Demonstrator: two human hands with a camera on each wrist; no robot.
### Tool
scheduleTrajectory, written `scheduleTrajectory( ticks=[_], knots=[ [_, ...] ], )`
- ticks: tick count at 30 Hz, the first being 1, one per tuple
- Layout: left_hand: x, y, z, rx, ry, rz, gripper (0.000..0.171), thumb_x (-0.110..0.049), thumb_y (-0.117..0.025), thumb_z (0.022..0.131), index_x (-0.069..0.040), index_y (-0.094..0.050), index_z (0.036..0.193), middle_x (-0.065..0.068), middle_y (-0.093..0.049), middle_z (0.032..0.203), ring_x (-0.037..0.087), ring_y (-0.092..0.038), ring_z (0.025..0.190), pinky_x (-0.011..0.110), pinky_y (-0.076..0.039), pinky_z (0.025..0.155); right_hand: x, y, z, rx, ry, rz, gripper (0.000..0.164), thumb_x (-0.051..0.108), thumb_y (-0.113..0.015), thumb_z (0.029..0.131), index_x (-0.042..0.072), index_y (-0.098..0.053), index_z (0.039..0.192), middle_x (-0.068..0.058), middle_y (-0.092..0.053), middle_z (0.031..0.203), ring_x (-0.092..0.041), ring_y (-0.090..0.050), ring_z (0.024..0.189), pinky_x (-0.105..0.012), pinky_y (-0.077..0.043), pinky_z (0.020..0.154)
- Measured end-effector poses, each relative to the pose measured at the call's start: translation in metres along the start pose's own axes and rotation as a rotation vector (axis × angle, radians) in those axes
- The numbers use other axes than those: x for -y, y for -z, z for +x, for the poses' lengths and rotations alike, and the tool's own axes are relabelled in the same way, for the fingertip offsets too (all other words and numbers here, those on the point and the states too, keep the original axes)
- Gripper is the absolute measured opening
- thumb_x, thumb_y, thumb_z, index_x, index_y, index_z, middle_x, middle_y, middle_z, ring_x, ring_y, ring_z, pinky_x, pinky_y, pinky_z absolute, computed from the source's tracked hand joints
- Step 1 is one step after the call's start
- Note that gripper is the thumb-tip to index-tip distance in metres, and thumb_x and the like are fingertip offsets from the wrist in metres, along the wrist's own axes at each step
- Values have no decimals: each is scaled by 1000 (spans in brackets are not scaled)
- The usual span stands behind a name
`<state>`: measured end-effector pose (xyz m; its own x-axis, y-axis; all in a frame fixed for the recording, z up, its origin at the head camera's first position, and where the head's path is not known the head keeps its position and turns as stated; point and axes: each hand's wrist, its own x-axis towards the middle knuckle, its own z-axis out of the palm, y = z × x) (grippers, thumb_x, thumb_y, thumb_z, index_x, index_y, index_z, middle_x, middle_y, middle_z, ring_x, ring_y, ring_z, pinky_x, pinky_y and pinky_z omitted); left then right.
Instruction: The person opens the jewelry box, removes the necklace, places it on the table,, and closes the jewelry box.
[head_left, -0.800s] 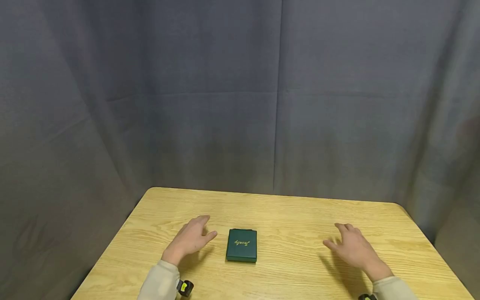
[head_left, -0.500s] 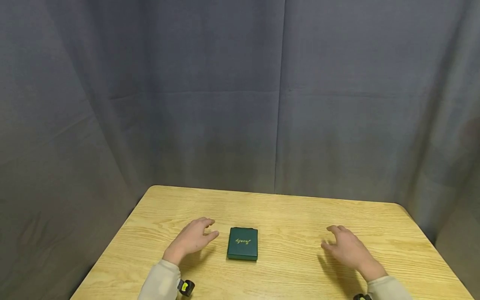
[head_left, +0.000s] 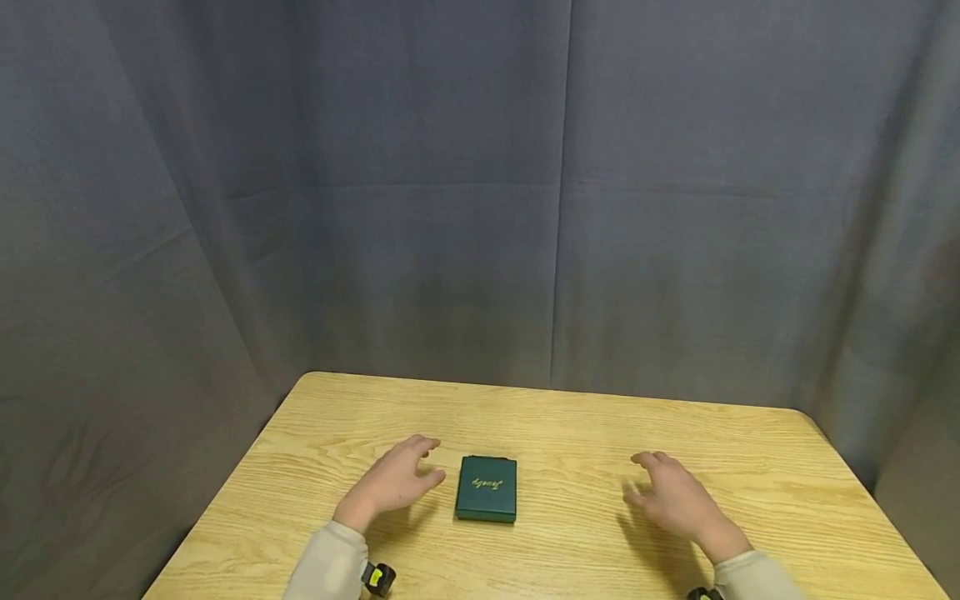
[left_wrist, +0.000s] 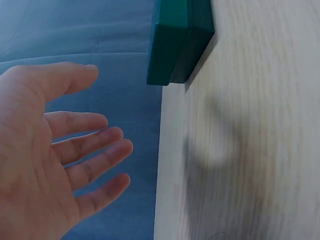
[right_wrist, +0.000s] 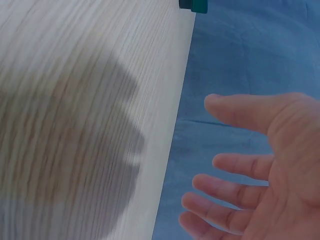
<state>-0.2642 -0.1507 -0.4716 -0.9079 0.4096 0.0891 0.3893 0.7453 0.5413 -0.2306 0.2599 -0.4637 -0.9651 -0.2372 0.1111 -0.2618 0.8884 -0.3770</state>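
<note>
A small dark green box (head_left: 486, 490) with gold script on its lid lies flat near the middle of the table; the writing appears upside down from here. Just left of the box, my left hand (head_left: 397, 479) hovers with relaxed fingers and holds nothing. My right hand (head_left: 672, 500) is farther off to the right, above the table, also holding nothing. In the left wrist view the green box (left_wrist: 182, 42) stands beyond the thumb and fingers (left_wrist: 102, 165). Only a corner of the box (right_wrist: 194, 5) shows at the top of the right wrist view.
The light wood table (head_left: 570, 433) has rounded far corners. Dark grey-blue curtains (head_left: 435, 208) hang close behind it and along both sides. A black device with a yellow-green mark (head_left: 378, 578) is strapped at my left wrist.
My right hand has moved left, toward the box. My left hand has shifted slightly to the right, closer to the box. The box stays in its place on the table.
</note>
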Motion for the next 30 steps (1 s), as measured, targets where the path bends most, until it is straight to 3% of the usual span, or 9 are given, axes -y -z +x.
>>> scheduleTrajectory(
  ticks=[8,18,30],
  knots=[
    [-4,-7,0,18,-28,-5,63,-38,-59,93,-2,-41,141,15,-43,139,30,-51,117,48,-43,93,12,-13,4,22,10,43,59,23,-76,80,-4,-52,126,-25,-52,124,-43,-52,110,-54,-46,85],
    [-6,-16,3,43,-11,1,75,-44,-63,88,-1,-37,143,17,-34,146,34,-32,133,52,-32,103,29,-27,11,53,34,70,65,24,-80,76,-4,-52,127,-20,-53,124,-39,-53,112,-51,-45,88],
    [-11,-25,4,95,0,-28,80,-51,-62,86,-4,-35,145,14,-34,147,34,-33,134,53,-31,103,44,-42,17,99,52,115,68,23,-80,75,-4,-50,130,-24,-48,131,-44,-43,122,-57,-38,95]
  ],
)
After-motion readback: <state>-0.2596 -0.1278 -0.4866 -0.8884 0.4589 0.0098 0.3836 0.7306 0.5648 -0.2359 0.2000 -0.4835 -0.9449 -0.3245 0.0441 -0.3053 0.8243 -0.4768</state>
